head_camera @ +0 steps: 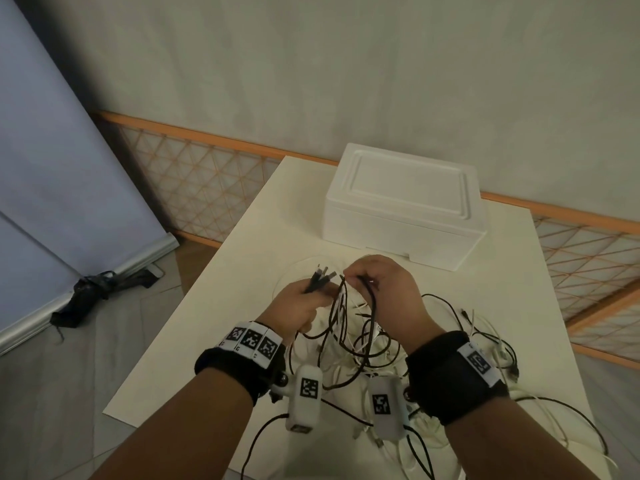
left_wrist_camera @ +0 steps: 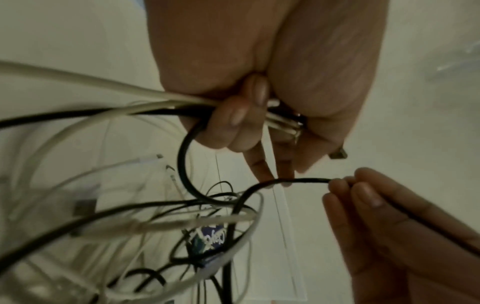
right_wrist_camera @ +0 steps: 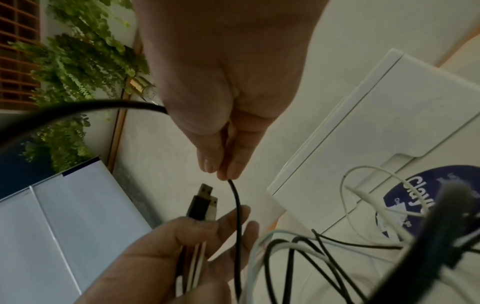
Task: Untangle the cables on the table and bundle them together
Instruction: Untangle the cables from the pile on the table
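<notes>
Gripping gathered cable ends in left hand, right hand pinching black cable.

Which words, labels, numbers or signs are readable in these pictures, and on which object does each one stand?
"Clay": white letters on the round blue sticker under the cables; the rest is hidden.
Wristbands: black-and-white square code tags; the small letters beside them are too small to read.
White box: no text visible.
</notes>
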The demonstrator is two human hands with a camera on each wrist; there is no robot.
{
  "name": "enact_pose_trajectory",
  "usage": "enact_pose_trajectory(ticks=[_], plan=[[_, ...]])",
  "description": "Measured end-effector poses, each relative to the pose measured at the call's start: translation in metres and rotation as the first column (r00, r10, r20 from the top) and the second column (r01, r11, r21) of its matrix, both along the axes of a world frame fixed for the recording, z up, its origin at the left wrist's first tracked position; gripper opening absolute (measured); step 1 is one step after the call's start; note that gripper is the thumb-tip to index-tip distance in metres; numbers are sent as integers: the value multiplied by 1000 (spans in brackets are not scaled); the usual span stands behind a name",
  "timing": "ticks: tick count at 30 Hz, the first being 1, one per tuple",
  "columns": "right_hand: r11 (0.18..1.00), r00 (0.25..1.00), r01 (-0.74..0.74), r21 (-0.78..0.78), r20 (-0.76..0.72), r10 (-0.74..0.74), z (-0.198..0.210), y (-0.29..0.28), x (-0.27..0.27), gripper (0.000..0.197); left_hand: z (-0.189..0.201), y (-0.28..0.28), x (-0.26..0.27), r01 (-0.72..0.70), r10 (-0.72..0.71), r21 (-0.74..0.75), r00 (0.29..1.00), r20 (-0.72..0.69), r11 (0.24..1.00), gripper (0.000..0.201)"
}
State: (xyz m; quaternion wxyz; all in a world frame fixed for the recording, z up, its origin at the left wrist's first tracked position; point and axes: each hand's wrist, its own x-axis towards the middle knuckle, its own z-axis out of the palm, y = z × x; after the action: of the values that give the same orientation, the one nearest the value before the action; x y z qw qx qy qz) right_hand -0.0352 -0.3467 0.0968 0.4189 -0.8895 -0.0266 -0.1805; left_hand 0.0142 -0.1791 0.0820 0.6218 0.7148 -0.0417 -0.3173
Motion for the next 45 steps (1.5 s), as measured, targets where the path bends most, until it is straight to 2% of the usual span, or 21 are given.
enact_pose_trajectory(ticks=[2, 4, 5, 6, 7, 10, 12, 14, 16, 20, 24, 27, 29, 30, 32, 33, 35, 37, 39, 42, 45], plan=[[979, 997, 3, 206, -79, 13, 8, 5, -1, 20, 2, -1, 0, 18, -21, 44, 996, 86, 999, 7], [834, 972, 50, 549, -220, 86, 24, 9, -4, 28, 4, -2, 1, 5, -39, 137, 968, 249, 991, 3], [745, 952, 89, 661, -277, 132, 33, 10, -5, 27, 3, -3, 3, -11, -47, 176, 947, 318, 984, 7], [711, 932, 128, 691, -328, 151, 40, 10, -5, 23, 2, -3, 4, -24, -57, 212, 927, 370, 977, 11], [737, 913, 156, 658, -381, 147, 47, 10, -5, 19, 2, -3, 5, -37, -68, 244, 909, 410, 969, 15], [942, 848, 112, 315, -525, 74, 55, 7, 0, 20, 5, -6, 7, -66, -64, 248, 872, 484, 967, 17], [980, 817, 61, 188, -573, 59, 55, 6, 5, 29, 6, -7, 7, -53, -59, 213, 870, 489, 976, 11], [972, 850, 113, 206, -527, 13, 58, 7, 7, 32, 5, -7, 5, 47, -132, 187, 870, 475, 981, 15], [896, 925, 176, 408, -380, -8, 64, 8, 6, 29, -1, -8, 3, 146, -227, 199, 844, 486, 969, 13], [736, 995, 98, 669, -52, -86, 82, 5, -1, 26, -14, -2, 10, 67, -192, 253, 840, 507, 965, 19], [657, 985, 54, 752, 68, -158, 85, -1, -9, 26, -16, 3, 20, 66, -252, 384, 852, 459, 921, 7], [752, 955, 234, 616, 0, -298, 73, -12, -8, 24, -10, 8, 31, -53, -123, 336, 867, 483, 941, 12], [859, 886, 456, 233, -26, -463, 61, -27, -4, 21, -2, 9, 37, -137, -24, 275, 858, 514, 952, 16], [856, 855, 517, -10, -22, -518, 58, -31, -5, 33, 6, 8, 36, -138, -28, 270, 846, 533, 953, 16], [779, 862, 462, -424, 9, -507, 59, -29, -9, 75, 18, -1, 33, -66, -143, 327, 806, 575, 943, 13], [715, 885, 397, -576, 36, -463, 62, -22, -11, 86, 23, -6, 29, -21, -233, 389, 770, 594, 921, 11], [628, 945, 222, -746, 6, -328, 67, -4, -11, 90, 28, -18, 23, 26, -368, 479, 677, 637, 877, 9], [634, 955, -10, -774, -195, -222, 64, 6, -5, 77, 27, -24, 21, 56, -375, 448, 646, 665, 892, 11], [697, 911, -153, -700, -374, -175, 56, 3, 2, 48, 22, -24, 23, 81, -319, 365, 679, 661, 928, 21], [842, 917, -63, -536, -365, -163, 53, -2, 5, 22, 8, -14, 25, 81, -283, 330, 724, 629, 941, 33], [975, 927, 23, -221, -359, -104, 62, -1, 2, 14, -6, -5, 27, 90, -344, 420, 736, 583, 903, 17]])
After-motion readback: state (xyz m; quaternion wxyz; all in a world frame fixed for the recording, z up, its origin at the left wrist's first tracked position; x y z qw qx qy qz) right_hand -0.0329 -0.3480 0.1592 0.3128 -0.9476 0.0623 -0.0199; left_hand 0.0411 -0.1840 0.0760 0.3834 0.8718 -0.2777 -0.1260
